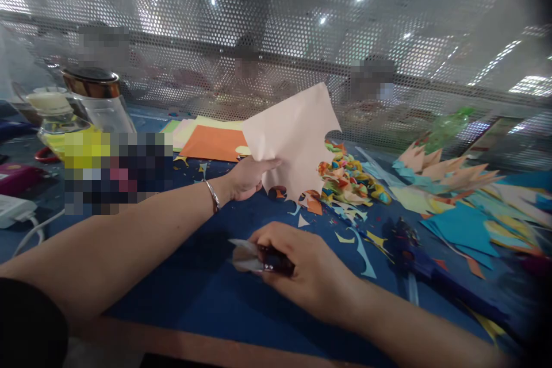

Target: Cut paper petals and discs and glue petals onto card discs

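Observation:
A pale pink paper sheet [297, 138], with curved notches cut along its right and lower edges, is raised above the blue table. My left hand [250, 177] pinches its lower left part, thumb on top. Nearer to me, my right hand [297, 267] is closed round a dark, shiny handle [276, 260], perhaps of scissors. A light, blurred piece [246, 256] sticks out to the left of that handle; whether it is blade or paper I cannot tell. The right hand and the sheet are apart.
Orange paper [213, 142] lies behind my left hand. Colourful small paper pieces [351, 181] are heaped beyond the sheet. To the right are a blue glue gun [452, 284], blue sheets [461, 230] and folded peach shapes [440, 169]. Bottles [103, 109] stand at left, before a perforated screen [276, 11].

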`<move>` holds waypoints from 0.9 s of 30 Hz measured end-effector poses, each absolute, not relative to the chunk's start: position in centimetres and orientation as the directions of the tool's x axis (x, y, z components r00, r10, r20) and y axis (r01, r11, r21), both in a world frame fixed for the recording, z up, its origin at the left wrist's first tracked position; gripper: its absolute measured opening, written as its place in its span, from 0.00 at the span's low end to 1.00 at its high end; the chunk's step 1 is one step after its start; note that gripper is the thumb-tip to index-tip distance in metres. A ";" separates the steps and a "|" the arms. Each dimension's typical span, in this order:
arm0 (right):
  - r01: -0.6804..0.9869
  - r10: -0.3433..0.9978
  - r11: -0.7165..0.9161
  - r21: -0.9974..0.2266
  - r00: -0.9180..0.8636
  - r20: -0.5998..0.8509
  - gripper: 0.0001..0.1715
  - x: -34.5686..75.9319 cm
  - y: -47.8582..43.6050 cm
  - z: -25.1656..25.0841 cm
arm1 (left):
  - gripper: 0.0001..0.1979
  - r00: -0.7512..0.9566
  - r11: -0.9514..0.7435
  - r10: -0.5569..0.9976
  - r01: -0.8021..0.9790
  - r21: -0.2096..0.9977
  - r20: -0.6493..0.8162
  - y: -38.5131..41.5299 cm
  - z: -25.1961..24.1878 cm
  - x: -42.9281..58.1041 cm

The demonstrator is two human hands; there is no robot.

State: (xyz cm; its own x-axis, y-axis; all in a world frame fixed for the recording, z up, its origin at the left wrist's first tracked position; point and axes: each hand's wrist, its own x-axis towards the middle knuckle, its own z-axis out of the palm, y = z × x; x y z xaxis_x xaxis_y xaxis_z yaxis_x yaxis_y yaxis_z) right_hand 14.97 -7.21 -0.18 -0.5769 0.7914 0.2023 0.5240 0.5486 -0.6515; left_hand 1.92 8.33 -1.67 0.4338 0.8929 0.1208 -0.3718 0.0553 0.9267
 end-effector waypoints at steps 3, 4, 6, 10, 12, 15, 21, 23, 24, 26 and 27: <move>0.553 0.853 0.492 -0.673 -0.460 0.246 0.07 15.9 -6.9 0.3 | 0.08 0.415 0.179 0.910 -0.332 0.926 -0.027 7.9 -1.3 2.0; 0.564 0.868 0.473 -0.677 -0.433 0.245 0.09 16.1 -6.8 0.4 | 0.08 0.397 0.191 0.916 -0.325 0.926 -0.049 7.7 -1.2 2.0; 0.581 0.876 0.452 -0.677 -0.432 0.215 0.11 16.3 -6.7 0.4 | 0.07 0.378 0.194 0.924 -0.325 0.926 -0.061 7.6 -1.0 2.1; 0.580 0.830 0.495 -0.647 -0.535 0.155 0.08 15.5 -6.9 -0.1 | 0.07 0.398 0.192 0.917 -0.387 0.902 -0.024 7.6 -0.9 2.3; 0.577 0.811 0.519 -0.631 -0.565 0.149 0.07 15.0 -7.0 -0.5 | 0.06 0.386 0.200 0.922 -0.390 0.899 -0.038 7.5 -0.8 2.3; 0.562 0.790 0.550 -0.618 -0.590 0.167 0.09 14.8 -6.9 -0.8 | 0.07 0.377 0.213 0.924 -0.358 0.909 -0.068 7.4 -0.7 2.2; 0.557 0.780 0.564 -0.609 -0.601 0.173 0.08 14.9 -6.7 -0.5 | 0.04 0.400 0.216 0.914 -0.329 0.920 -0.071 7.2 -0.5 2.2; 0.555 0.779 0.559 -0.617 -0.607 0.159 0.08 14.8 -6.7 -0.5 | 0.03 0.381 0.224 0.920 -0.303 0.926 -0.098 7.0 -0.3 2.3; 0.551 0.778 0.554 -0.624 -0.610 0.152 0.09 14.8 -6.8 -0.5 | 0.03 0.369 0.232 0.922 -0.289 0.929 -0.116 6.9 -0.2 2.3; 0.545 0.775 0.550 -0.633 -0.615 0.143 0.10 14.6 -6.9 -0.5 | 0.01 0.354 0.245 0.925 -0.270 0.931 -0.141 6.5 0.1 2.2; 0.542 0.774 0.548 -0.637 -0.617 0.141 0.11 14.5 -7.0 -0.5 | 0.00 0.348 0.252 0.925 -0.263 0.931 -0.152 6.3 0.2 2.1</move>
State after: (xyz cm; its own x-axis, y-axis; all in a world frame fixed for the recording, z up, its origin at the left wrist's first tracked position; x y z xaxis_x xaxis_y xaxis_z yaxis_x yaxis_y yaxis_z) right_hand 14.54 -6.99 -0.55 -0.6173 0.7740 0.1410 0.5417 0.5481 -0.6373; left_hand 2.07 6.33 0.20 0.3478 0.9251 -0.1521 -0.2630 0.2520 0.9313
